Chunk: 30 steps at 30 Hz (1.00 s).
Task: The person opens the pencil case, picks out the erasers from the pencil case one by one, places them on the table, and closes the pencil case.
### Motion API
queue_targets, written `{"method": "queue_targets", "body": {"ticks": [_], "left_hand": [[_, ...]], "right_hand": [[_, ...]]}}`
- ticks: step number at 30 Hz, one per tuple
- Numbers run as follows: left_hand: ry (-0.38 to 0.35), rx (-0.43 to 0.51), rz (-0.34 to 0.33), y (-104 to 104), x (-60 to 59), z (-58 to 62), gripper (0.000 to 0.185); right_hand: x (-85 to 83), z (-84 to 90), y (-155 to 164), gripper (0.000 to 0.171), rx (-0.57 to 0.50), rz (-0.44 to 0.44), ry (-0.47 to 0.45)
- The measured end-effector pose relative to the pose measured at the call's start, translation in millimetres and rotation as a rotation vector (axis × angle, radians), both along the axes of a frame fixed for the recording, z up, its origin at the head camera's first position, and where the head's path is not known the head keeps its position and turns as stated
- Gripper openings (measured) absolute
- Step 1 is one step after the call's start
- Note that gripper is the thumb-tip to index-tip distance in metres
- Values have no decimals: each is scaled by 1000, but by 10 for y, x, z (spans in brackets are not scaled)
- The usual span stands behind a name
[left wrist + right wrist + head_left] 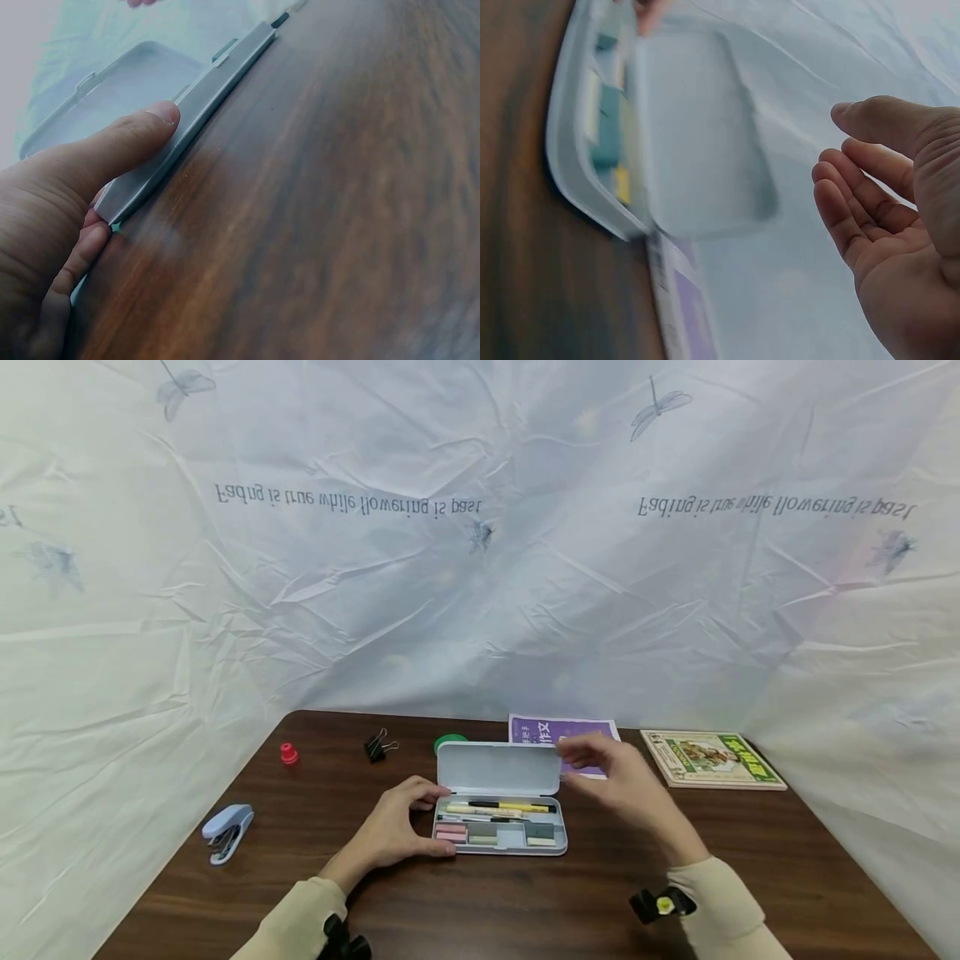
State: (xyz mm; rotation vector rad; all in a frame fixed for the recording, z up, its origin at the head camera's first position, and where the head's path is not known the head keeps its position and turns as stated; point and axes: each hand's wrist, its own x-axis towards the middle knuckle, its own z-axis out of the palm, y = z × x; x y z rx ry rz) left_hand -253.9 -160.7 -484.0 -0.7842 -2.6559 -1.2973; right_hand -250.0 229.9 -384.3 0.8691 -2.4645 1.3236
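The left hand (393, 831) grips the end of the open pale-grey plastic pencil case (501, 827), thumb on its rim. The right hand (626, 785), fingers loosely spread and holding nothing, hovers beside the raised lid and hides part of the purple booklet (562, 731) (blurred in the wrist view).

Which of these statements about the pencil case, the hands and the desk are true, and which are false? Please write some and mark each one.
1. The pencil case is open, with its lid standing up. True.
2. The left hand grips the left end of the case. True.
3. The right hand holds a yellow pen. False: it is empty, its fingers relaxed, near the right edge of the lid; the yellow pen lies in the case.
4. The stapler lies to the right of the case. False: it lies far to the left, near the table edge.
5. A binder clip lies on the table behind the case, to the left. True.
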Motion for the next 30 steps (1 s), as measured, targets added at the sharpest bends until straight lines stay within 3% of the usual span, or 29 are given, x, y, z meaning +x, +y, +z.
{"method": "queue_targets", "body": {"ticks": [6, 10, 15, 24, 30], "left_hand": [[0, 2, -9, 12, -9, 1, 79], [11, 3, -2, 7, -8, -8, 78], [18, 1, -4, -2, -9, -13, 78], [23, 16, -18, 3, -13, -9, 79], [21, 26, -25, 4, -5, 2, 81]], "right_hand": [[20, -221, -207, 36, 131, 110, -45], [22, -352, -267, 27, 249, 167, -72], [23, -410, -328, 18, 361, 204, -76], [33, -367, -342, 23, 426, 188, -47], [38, -354, -336, 20, 408, 193, -88]]}}
